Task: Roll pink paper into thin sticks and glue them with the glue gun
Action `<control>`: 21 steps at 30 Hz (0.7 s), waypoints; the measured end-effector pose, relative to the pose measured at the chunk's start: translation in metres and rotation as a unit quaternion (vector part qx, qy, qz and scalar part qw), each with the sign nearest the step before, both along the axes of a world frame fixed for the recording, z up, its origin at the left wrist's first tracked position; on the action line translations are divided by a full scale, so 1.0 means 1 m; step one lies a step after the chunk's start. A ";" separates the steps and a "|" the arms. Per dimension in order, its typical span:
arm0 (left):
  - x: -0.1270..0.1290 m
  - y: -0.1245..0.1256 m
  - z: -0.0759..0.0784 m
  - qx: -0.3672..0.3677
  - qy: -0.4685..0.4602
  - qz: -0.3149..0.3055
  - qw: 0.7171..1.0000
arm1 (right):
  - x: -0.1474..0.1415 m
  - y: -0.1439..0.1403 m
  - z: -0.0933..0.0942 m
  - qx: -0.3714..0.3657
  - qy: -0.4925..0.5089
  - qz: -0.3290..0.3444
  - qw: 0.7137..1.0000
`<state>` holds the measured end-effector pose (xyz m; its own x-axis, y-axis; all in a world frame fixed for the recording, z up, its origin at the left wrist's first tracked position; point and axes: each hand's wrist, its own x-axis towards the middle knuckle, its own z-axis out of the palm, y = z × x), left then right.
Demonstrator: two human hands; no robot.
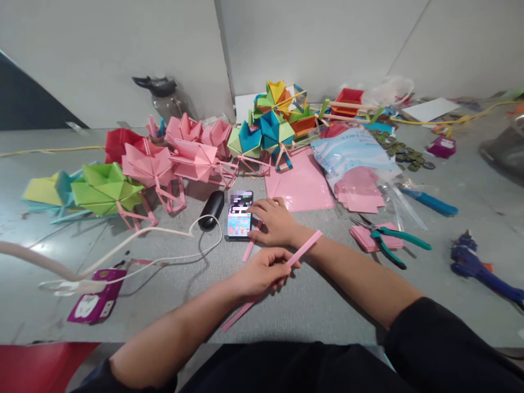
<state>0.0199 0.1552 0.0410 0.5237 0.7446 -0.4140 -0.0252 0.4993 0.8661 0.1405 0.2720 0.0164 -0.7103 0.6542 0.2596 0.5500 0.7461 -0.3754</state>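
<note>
My left hand (266,270) is closed around a long, narrow pink paper strip (306,246), whose ends stick out on both sides of the fist. The strip runs slantwise over the grey table. Just beyond it, my right hand (272,221) reaches to the right edge of a lit smartphone (239,224), its thumb and fingers apart. A second pink strip (248,251) lies partly under that hand; whether it is touched there, I cannot tell. The phone has chat lines on its upper screen and a colourful lower part. Next to it rests a black oblong case (212,210).
Folded pink paper shapes (192,158), a green one (105,188) and multicoloured ones (262,134) stand behind. Right are pink sheets (301,180), green-handled pliers (387,237) and a blue glue gun (470,259). A white cable (164,229) and purple box (97,295) lie left.
</note>
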 end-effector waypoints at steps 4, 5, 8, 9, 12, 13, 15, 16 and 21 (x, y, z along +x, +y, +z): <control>-0.003 0.000 0.004 0.055 0.034 0.008 0.998 | 0.001 0.000 0.000 -0.002 0.000 0.005 1.000; -0.003 0.000 0.005 0.067 0.039 0.010 0.997 | 0.001 0.000 0.001 -0.003 0.000 0.005 1.000; -0.004 0.000 0.004 0.087 0.046 0.012 0.995 | 0.001 0.000 0.003 0.000 -0.002 0.004 1.000; -0.004 0.000 0.003 0.086 0.047 0.013 0.995 | 0.001 -0.001 0.004 0.001 -0.004 0.004 1.000; -0.002 0.001 0.000 0.061 0.043 0.015 0.997 | 0.001 -0.001 0.005 0.004 -0.010 0.002 1.000; -0.002 0.001 -0.001 0.049 0.037 0.017 0.998 | 0.001 -0.001 0.005 0.005 -0.010 0.003 1.000; -0.001 0.000 -0.002 0.029 0.029 0.021 0.999 | 0.000 -0.001 0.005 0.004 -0.007 0.004 1.000; -0.001 -0.001 -0.002 0.021 0.029 0.020 0.999 | 0.000 0.000 0.005 0.004 -0.005 0.005 1.000; -0.001 -0.001 -0.002 0.003 0.033 0.009 0.999 | 0.000 0.004 0.005 0.017 0.001 0.013 1.000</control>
